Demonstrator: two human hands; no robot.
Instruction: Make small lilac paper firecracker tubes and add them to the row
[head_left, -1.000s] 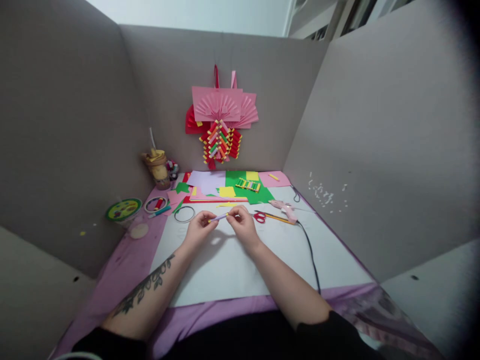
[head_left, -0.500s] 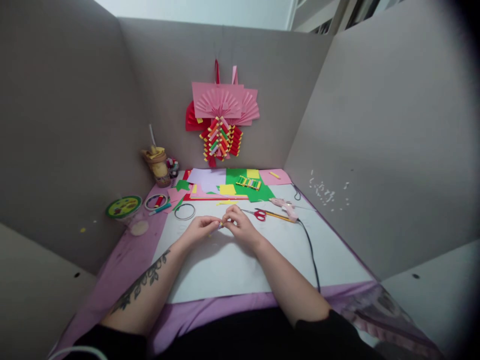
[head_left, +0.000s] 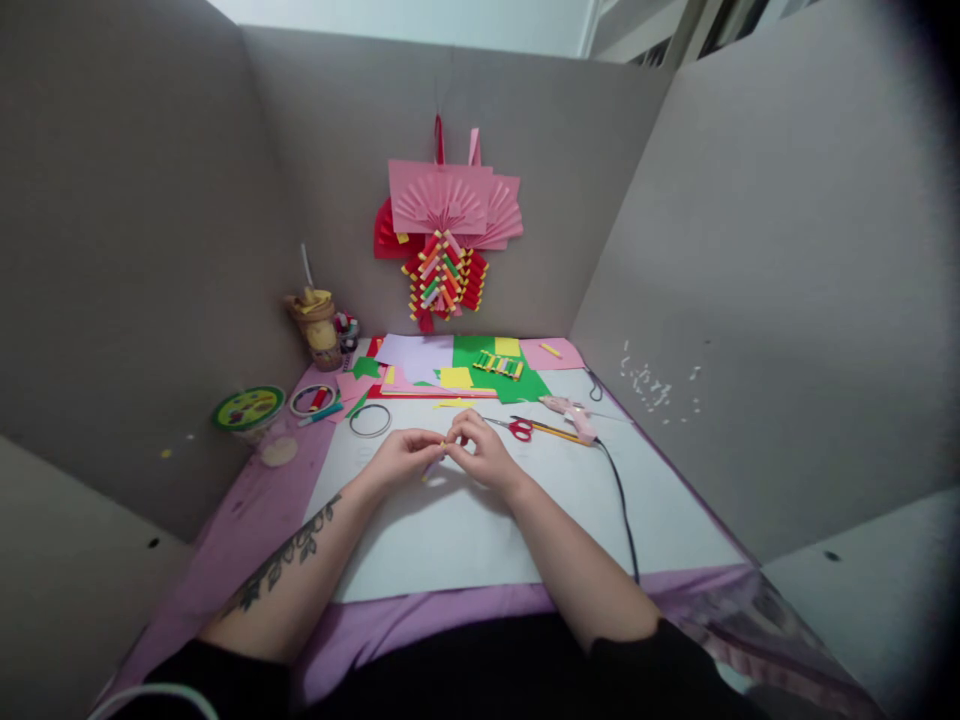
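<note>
Over the white work sheet point(head_left: 450, 545), a small lilac paper roll with yellow ends point(head_left: 432, 467) is pinched between my fingertips. My left hand point(head_left: 407, 455) grips it with thumb and fingers, its lower end poking out below them. On the upper end, the thumb and fingertips of my right hand point(head_left: 482, 452) are closed, hiding most of that end. Just beyond my right hand lie red-handled scissors point(head_left: 519, 429) and a yellow pencil point(head_left: 559, 433). Yellow paper strips point(head_left: 454, 404) rest a little past my fingertips.
A pink glue gun point(head_left: 577, 420) with a black cord lies at right. Several finished paper rolls point(head_left: 499, 366) sit on green paper point(head_left: 532, 386). A metal ring point(head_left: 370, 421), a tape roll point(head_left: 313, 402) and a green-lidded tub point(head_left: 247, 408) stand left. Paper fan decorations point(head_left: 442, 200) hang behind.
The paper roll has tilted, so that more of its lower end shows beneath my left fingers. Both hands stay nearly in place; the view has shifted slightly.
</note>
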